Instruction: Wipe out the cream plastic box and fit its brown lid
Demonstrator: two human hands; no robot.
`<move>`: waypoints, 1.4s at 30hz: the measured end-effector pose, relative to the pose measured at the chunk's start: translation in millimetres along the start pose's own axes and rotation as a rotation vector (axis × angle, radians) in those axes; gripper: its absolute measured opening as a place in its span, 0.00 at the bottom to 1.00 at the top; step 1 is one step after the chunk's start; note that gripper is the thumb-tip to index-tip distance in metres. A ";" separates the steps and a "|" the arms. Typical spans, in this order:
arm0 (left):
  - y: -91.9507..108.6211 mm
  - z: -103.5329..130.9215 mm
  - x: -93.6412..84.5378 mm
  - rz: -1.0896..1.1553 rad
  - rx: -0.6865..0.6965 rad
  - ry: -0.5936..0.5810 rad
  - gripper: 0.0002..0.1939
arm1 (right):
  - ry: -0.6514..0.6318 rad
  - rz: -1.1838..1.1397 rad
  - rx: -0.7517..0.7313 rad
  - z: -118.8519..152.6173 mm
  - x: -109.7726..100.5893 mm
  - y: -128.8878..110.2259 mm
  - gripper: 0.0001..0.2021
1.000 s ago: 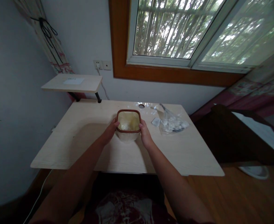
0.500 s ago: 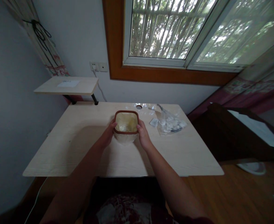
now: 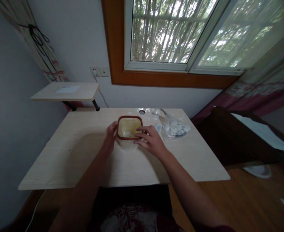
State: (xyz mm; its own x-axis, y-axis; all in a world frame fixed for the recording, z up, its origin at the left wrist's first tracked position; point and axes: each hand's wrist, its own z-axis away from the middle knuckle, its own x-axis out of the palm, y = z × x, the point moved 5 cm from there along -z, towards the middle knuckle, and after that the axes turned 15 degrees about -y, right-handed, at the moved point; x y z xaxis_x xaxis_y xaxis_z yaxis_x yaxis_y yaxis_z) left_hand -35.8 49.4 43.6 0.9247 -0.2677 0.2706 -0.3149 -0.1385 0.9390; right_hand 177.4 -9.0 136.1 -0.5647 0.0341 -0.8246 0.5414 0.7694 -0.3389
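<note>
A small squarish container [image 3: 128, 145] with a brown rim, a pale body and a yellowish inside stands on the desk in front of me. At its left side is my left hand [image 3: 110, 132], its fingers curled against the wall just below the rim and partly hidden. My right hand [image 3: 149, 138] reaches over the right front corner with fingers apart, the tips over the opening and at the rim. Whether those tips touch the rim is hard to make out.
A clear plastic bag [image 3: 175, 129] with white contents lies right of the container. The pale desk [image 3: 89, 170] has a round cable hole [image 3: 142, 112] at the back and a raised shelf [image 3: 81, 93] at the left. A dark piece of furniture [image 3: 248, 141] stands to the right.
My right hand has let go of the right rim and swung inward over the corner, fingers spread. The left thumb has come off the rim. The view has shifted slightly.
</note>
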 end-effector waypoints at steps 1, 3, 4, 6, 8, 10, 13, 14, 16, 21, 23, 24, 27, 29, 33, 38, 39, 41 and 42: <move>-5.1 2.8 -8.8 -0.017 0.030 0.041 0.22 | -0.053 0.019 -0.023 -1.3 0.2 -2.0 0.11; -16.6 9.2 -24.8 -0.047 0.045 0.095 0.21 | -0.126 0.045 -0.025 -2.5 0.5 -3.4 0.09; -21.0 12.7 -32.1 -0.072 0.053 0.131 0.19 | -0.149 0.054 -0.015 -2.3 0.5 -3.1 0.09; -27.7 18.3 -41.4 -0.092 0.049 0.157 0.16 | -0.175 0.069 0.012 -0.5 -0.1 -0.8 0.09; -31.2 21.9 -44.9 -0.053 0.031 0.149 0.15 | -0.179 0.075 0.035 2.6 -2.0 3.9 0.09; -31.5 24.4 -45.3 0.005 0.014 0.143 0.14 | -0.159 0.080 0.059 6.0 -6.3 11.5 0.09; -29.0 27.3 -45.0 0.030 0.004 0.154 0.14 | -0.099 0.089 0.108 10.6 -17.4 28.1 0.09; -28.4 27.9 -44.9 0.029 0.000 0.156 0.13 | -0.071 0.089 0.130 12.1 -22.3 35.0 0.09; -27.6 28.7 -44.9 0.025 -0.011 0.160 0.12 | -0.015 0.094 0.175 15.4 -33.1 50.0 0.09; -25.7 28.9 -44.5 0.026 -0.038 0.156 0.11 | 0.078 0.175 0.301 27.9 -58.8 90.2 0.11; -25.3 28.9 -44.7 0.039 -0.037 0.155 0.10 | 0.091 0.222 0.333 34.2 -66.5 103.4 0.11; -25.5 28.9 -45.1 0.041 -0.037 0.154 0.10 | 0.096 0.241 0.349 37.7 -69.9 109.1 0.11; -27.6 28.2 -46.8 0.033 -0.038 0.147 0.10 | 0.092 0.284 0.374 48.9 -76.8 121.8 0.12; -29.3 27.6 -48.0 0.028 -0.039 0.144 0.10 | 0.093 0.305 0.386 56.9 -80.4 127.6 0.13; -30.1 27.0 -48.8 0.023 -0.039 0.144 0.10 | 0.101 0.330 0.405 71.4 -86.6 135.6 0.12; -28.0 28.1 -46.2 0.011 -0.042 0.135 0.10 | 0.109 0.314 0.425 83.8 -92.3 142.5 0.12; -27.6 28.3 -45.8 0.010 -0.039 0.134 0.10 | 0.107 0.312 0.426 85.7 -93.0 143.8 0.12; -27.0 28.7 -45.5 0.002 -0.039 0.138 0.09 | 0.105 0.309 0.428 89.2 -94.6 146.6 0.12; -26.9 28.8 -45.5 -0.005 -0.043 0.142 0.09 | 0.105 0.309 0.430 91.0 -95.6 148.1 0.11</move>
State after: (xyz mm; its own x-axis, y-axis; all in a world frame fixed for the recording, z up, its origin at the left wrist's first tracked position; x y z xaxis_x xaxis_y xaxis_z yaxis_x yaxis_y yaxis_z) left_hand -75.6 37.9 -0.1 0.9480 -0.1293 0.2908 -0.3040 -0.0976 0.9476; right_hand 368.2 43.6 123.5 -0.3854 0.2979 -0.8733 0.8862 0.3834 -0.2603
